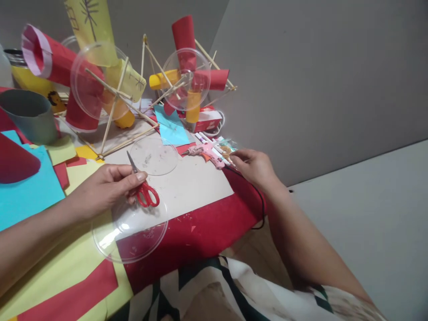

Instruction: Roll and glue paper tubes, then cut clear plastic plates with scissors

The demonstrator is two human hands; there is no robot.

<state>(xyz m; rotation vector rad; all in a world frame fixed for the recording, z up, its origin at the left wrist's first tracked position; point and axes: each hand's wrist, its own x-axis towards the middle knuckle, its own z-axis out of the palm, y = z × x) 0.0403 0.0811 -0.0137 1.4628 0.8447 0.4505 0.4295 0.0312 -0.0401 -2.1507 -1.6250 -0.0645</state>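
Note:
My left hand [113,185] grips a pair of small scissors by the pivot area, blades up and red handles [148,195] down. Below them a clear round plastic lid [130,258] lies over yellow and red paper. My right hand [252,165] reaches to the table's right side, thumb and fingers pinched together at a small clear packet [228,150] with something brownish in it; I cannot make out what the fingers hold. Just left of that hand lies a pink glue gun [205,150], with several white markers [214,145] behind it. Another clear disc [154,156] lies flat on the pale sheet.
At the back stand two wooden-stick frames [113,107] carrying clear discs and coloured paper tubes [185,40]. On the left are a grey-green cup [28,116], a yellow jar [31,78] and blue paper [30,196]. A black cord [262,200] hangs over the right edge beside the grey wall.

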